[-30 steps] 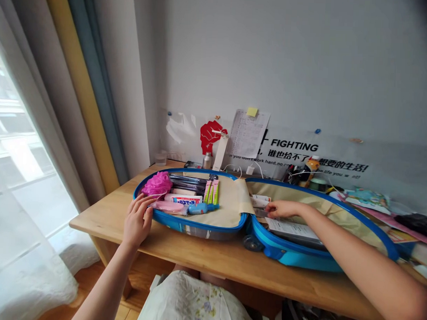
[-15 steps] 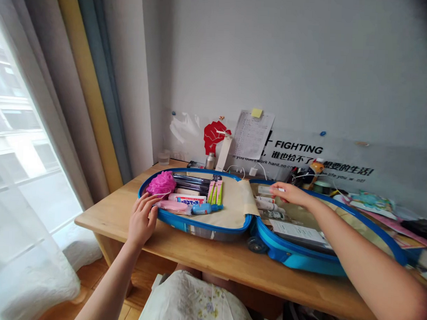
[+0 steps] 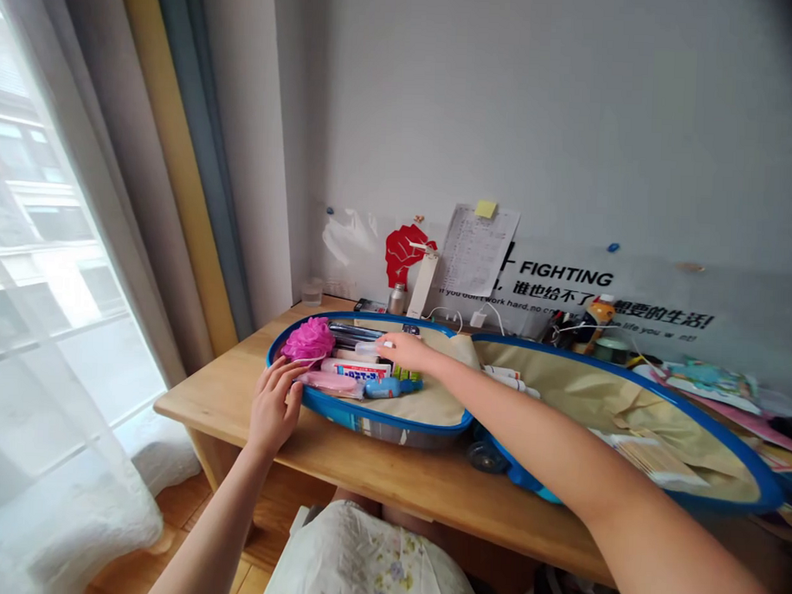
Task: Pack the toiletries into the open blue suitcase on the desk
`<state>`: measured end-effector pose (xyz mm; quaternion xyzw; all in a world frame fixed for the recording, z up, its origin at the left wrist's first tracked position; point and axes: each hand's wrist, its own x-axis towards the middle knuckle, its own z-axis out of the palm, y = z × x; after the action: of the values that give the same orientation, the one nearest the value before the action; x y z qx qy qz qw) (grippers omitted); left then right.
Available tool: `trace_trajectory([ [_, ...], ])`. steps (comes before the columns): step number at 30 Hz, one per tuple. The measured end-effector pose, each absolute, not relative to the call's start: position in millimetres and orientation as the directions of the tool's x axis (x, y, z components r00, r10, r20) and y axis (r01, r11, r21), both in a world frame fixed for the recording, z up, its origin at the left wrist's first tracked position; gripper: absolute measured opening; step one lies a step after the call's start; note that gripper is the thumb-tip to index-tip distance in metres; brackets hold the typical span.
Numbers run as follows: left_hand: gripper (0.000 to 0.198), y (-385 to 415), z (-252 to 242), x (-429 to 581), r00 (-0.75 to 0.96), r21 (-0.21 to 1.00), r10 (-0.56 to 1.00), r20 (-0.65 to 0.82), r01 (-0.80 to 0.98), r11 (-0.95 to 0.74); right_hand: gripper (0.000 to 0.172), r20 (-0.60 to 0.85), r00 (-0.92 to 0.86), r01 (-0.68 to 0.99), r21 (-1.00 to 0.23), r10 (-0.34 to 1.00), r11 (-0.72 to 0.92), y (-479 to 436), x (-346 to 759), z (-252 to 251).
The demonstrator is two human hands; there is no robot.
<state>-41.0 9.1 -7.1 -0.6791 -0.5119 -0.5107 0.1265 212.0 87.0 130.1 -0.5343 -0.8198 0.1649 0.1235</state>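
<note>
An open blue suitcase (image 3: 405,421) lies flat on the wooden desk (image 3: 390,470), both halves lined in beige. My left hand (image 3: 273,407) rests on the rim of the left half, fingers apart. That half holds a pink bath puff (image 3: 310,339), dark tubes, a white toothpaste box (image 3: 355,370), a pink case (image 3: 331,382) and a blue item (image 3: 385,388). My right hand (image 3: 404,350) reaches across over these things, pinching a small white tube (image 3: 372,347). The right half (image 3: 626,400) holds white tubes (image 3: 507,377) and a flat packet (image 3: 650,457).
Against the wall stand a small bottle (image 3: 397,298), a white box, cables, a figurine (image 3: 600,314) and papers. Books and clutter lie at the desk's right end (image 3: 711,377). Curtains (image 3: 146,176) and a window are on the left. My lap in floral cloth (image 3: 367,565) is below the desk.
My right hand lifted a small white tube out of the right half and carried it left over the left half. My left hand stayed on the rim. The view shifted slightly.
</note>
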Motion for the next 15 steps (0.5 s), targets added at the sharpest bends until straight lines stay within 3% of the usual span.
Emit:
trace_trajectory([
  [4, 0.033, 9.0, -6.5, -40.5, -0.055, 0.358, 0.568, 0.821, 0.825, -0.438, 0.037, 0.041, -0.444, 0.826, -0.368, 0.895, 0.427, 96.3, 185.6, 117.6],
  [11, 0.033, 9.3, -6.5, -40.6, -0.048, 0.354, 0.559, 0.828, 0.817, -0.455, 0.026, 0.046, -0.604, 0.753, -0.294, 0.796, 0.588, 81.4, 149.1, 92.5],
  [15, 0.033, 8.7, -5.9, -39.4, -0.053, 0.359, 0.561, 0.826, 0.817, -0.451, 0.03, 0.048, -0.628, 0.748, -0.237, 0.777, 0.619, 81.5, 148.3, 83.4],
])
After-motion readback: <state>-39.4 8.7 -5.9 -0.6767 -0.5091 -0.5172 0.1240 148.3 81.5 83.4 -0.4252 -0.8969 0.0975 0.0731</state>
